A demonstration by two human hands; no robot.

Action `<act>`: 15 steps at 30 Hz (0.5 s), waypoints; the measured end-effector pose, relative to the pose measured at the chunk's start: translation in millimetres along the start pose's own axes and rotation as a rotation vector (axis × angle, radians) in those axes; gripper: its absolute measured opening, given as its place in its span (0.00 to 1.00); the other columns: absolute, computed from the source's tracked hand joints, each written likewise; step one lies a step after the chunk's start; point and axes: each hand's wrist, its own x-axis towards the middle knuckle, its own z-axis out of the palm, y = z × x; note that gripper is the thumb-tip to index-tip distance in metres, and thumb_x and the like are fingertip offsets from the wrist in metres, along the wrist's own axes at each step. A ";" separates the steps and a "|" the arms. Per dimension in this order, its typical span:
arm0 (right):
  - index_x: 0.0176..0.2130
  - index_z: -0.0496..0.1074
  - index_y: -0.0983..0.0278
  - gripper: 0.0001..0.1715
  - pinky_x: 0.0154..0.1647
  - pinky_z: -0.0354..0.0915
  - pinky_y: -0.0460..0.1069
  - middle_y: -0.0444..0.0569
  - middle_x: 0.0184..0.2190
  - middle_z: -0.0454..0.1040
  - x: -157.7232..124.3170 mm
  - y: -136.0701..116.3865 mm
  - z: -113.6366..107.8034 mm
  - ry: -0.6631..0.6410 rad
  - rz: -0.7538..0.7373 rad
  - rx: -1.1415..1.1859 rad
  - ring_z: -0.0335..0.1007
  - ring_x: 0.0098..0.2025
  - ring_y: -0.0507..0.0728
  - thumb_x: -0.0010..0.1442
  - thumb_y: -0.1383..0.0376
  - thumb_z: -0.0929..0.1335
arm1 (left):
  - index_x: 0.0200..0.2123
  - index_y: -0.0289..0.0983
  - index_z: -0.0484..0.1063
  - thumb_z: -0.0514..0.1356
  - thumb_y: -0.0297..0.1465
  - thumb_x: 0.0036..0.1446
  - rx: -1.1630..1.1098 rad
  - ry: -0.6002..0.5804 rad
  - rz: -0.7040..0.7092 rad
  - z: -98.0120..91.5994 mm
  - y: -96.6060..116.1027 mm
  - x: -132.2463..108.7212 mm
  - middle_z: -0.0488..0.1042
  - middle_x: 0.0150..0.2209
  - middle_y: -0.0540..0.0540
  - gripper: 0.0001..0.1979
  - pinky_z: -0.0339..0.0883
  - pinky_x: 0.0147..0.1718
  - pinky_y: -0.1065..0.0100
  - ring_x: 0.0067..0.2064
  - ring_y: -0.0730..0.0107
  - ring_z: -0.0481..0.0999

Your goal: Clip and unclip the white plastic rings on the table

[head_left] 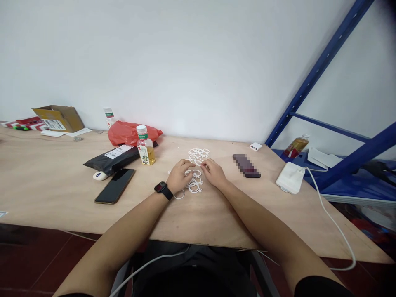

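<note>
Several thin white plastic rings, some with a small eyelet, lie in two groups on the wooden table. One pile of white rings [198,154] is just beyond my fingertips, and another group of white rings [194,186] lies nearer to me, partly under my left hand. My left hand [180,176], with a black watch [163,189] on its wrist, is closed in a pinch. Facing it, my right hand [214,173] pinches with thumb and forefinger. A white ring [197,163] shows between the two hands at the fingertips; the fingers partly hide it.
Left on the table [173,222] are a phone [115,186], a white case [100,176], a black parcel [116,159], a drink bottle [144,146] and a red bag [123,131]. Right are a pixelated dark object [246,166], a white power bank [290,177] with cable, and a blue rack [318,74].
</note>
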 end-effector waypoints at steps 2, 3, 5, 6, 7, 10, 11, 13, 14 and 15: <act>0.41 0.71 0.60 0.10 0.46 0.63 0.51 0.50 0.38 0.73 -2.7 -11.4 0.2 0.016 -0.120 0.072 0.68 0.43 0.57 0.66 0.64 0.61 | 0.52 0.38 0.72 0.59 0.28 0.57 -0.019 0.024 -0.011 -0.5 0.4 0.0 0.71 0.50 0.41 0.18 0.70 0.48 0.61 0.46 0.65 0.74; 0.41 0.71 0.60 0.11 0.46 0.64 0.52 0.50 0.38 0.73 -4.1 -16.6 0.5 0.020 -0.169 0.100 0.68 0.44 0.58 0.67 0.63 0.60 | 0.53 0.38 0.71 0.58 0.29 0.58 -0.027 0.021 -0.018 -0.7 0.3 0.1 0.70 0.51 0.40 0.18 0.71 0.47 0.62 0.44 0.66 0.75; 0.42 0.72 0.59 0.12 0.47 0.64 0.52 0.51 0.38 0.74 -6.8 -24.4 0.7 0.044 -0.215 0.145 0.68 0.44 0.58 0.67 0.62 0.60 | 0.51 0.38 0.72 0.57 0.31 0.60 -0.029 0.000 -0.037 -1.0 -0.2 0.5 0.73 0.51 0.41 0.16 0.71 0.45 0.63 0.40 0.69 0.76; 0.42 0.72 0.59 0.12 0.47 0.65 0.53 0.51 0.38 0.74 -7.8 -26.7 0.3 0.061 -0.219 0.165 0.69 0.43 0.58 0.68 0.62 0.60 | 0.50 0.38 0.73 0.57 0.32 0.61 -0.023 -0.013 -0.048 -1.2 -0.4 0.7 0.75 0.49 0.42 0.14 0.71 0.44 0.64 0.39 0.68 0.76; 0.43 0.72 0.59 0.12 0.47 0.65 0.53 0.52 0.39 0.74 -8.6 -27.8 -0.3 0.075 -0.218 0.180 0.69 0.43 0.58 0.67 0.62 0.60 | 0.48 0.38 0.74 0.56 0.34 0.63 -0.015 -0.026 -0.060 -1.5 -0.6 0.9 0.77 0.46 0.43 0.13 0.71 0.43 0.64 0.38 0.68 0.77; 0.47 0.72 0.60 0.13 0.47 0.66 0.54 0.52 0.41 0.74 -9.4 -26.6 -3.0 0.075 -0.232 0.204 0.69 0.44 0.58 0.67 0.62 0.61 | 0.44 0.38 0.76 0.53 0.37 0.66 0.008 -0.063 -0.097 -2.2 -0.4 1.1 0.80 0.38 0.45 0.14 0.70 0.39 0.67 0.37 0.67 0.78; 0.47 0.72 0.59 0.13 0.48 0.66 0.54 0.52 0.41 0.74 -9.4 -25.7 -3.7 0.067 -0.236 0.208 0.69 0.44 0.58 0.66 0.62 0.61 | 0.43 0.39 0.76 0.52 0.37 0.66 0.009 -0.073 -0.106 -2.3 0.0 0.9 0.80 0.36 0.46 0.14 0.69 0.38 0.68 0.36 0.68 0.78; 0.47 0.72 0.59 0.14 0.48 0.66 0.54 0.52 0.41 0.75 -9.1 -24.1 -3.9 0.048 -0.234 0.226 0.70 0.44 0.58 0.66 0.63 0.61 | 0.41 0.39 0.76 0.51 0.37 0.66 0.005 -0.085 -0.120 -2.6 0.9 0.6 0.80 0.34 0.47 0.14 0.68 0.36 0.69 0.35 0.68 0.78; 0.47 0.72 0.59 0.15 0.47 0.66 0.54 0.51 0.41 0.75 -8.9 -23.6 -3.3 0.041 -0.231 0.242 0.70 0.44 0.58 0.66 0.63 0.60 | 0.40 0.39 0.75 0.51 0.37 0.66 0.001 -0.088 -0.124 -2.8 1.4 0.5 0.80 0.34 0.47 0.14 0.68 0.36 0.69 0.34 0.69 0.78; 0.47 0.73 0.59 0.15 0.47 0.67 0.53 0.51 0.40 0.75 -8.8 -23.5 -2.5 0.038 -0.224 0.259 0.71 0.43 0.57 0.66 0.64 0.60 | 0.40 0.39 0.75 0.51 0.37 0.66 -0.006 -0.090 -0.128 -2.9 1.9 0.4 0.80 0.33 0.48 0.14 0.68 0.35 0.70 0.34 0.69 0.77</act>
